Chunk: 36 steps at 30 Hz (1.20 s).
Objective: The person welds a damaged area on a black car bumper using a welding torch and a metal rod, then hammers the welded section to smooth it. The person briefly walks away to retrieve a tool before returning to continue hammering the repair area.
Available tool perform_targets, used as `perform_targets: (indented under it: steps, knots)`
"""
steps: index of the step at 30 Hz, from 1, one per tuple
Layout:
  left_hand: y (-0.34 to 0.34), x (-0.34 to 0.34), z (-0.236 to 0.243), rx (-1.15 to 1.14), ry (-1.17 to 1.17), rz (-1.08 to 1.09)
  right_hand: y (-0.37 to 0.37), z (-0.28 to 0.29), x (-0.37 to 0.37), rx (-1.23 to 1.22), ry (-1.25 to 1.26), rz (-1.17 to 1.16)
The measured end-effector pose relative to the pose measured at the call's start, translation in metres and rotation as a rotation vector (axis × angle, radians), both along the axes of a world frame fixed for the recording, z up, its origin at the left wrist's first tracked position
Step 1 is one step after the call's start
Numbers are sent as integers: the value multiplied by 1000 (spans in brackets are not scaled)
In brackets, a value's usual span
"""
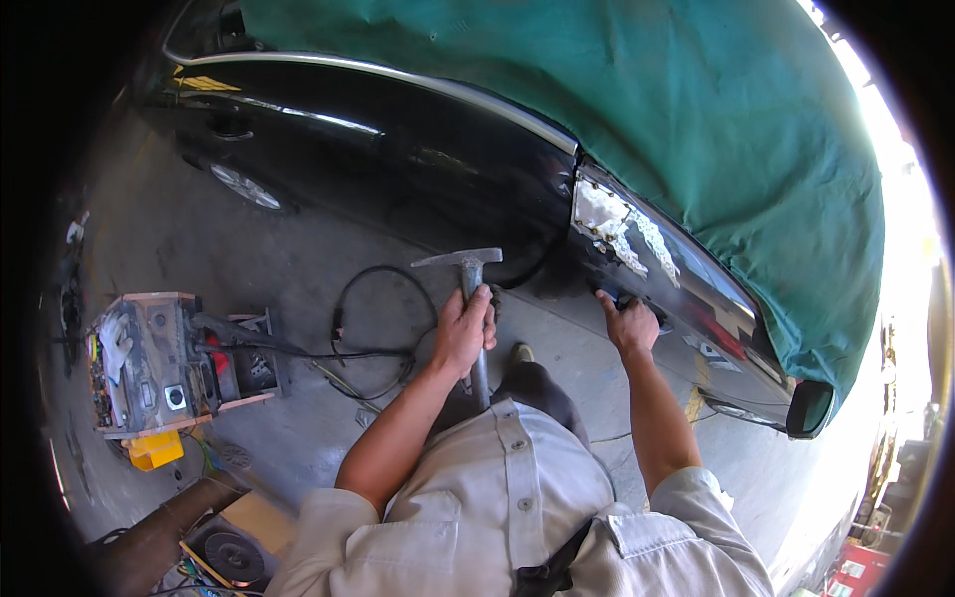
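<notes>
My left hand (464,331) is closed round the shaft of a hammer (472,261) with a long, narrow metal head. The hammer stands upright in front of my body, its head pointing away from me, near the side of a black car (428,164). My right hand (634,325) reaches to the car's front door (686,298). Its fingers curl round a dark part that looks like the door handle (624,298), mostly hidden by the hand. Above this hand, the door has rough whitish patches (604,209) where the black paint is gone.
A green cover (637,90) drapes over the car's top. The side mirror (811,409) sticks out at the right. On the floor at left stands a cart-like machine (159,363), with black cables (343,298) looping toward me. A round speaker-like part (232,553) lies lower left.
</notes>
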<state>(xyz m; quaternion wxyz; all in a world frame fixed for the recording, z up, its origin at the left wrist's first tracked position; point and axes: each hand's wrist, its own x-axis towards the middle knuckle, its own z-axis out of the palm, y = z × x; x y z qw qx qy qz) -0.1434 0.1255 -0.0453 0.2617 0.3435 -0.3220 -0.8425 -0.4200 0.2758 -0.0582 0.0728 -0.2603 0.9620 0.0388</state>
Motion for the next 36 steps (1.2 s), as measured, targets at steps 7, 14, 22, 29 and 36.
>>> perform_targets:
  steps: [7, 14, 22, 29, 36]
  knots:
    - [-3, -52, -7, -42, 240, 6, -2, 6, -1, 23, -66, 43]
    - [2, -118, -34, -334, 244, 146, 6, -5, -8, -39, -64, 103]
    - [19, -140, -52, -298, 244, 126, -5, 55, 18, -97, 8, 276]
    - [7, -133, -59, -303, 290, 61, -51, 80, 76, -421, -958, 121]
    - [-2, -144, -82, -456, 256, -14, -51, 119, 108, -778, -1205, 47]
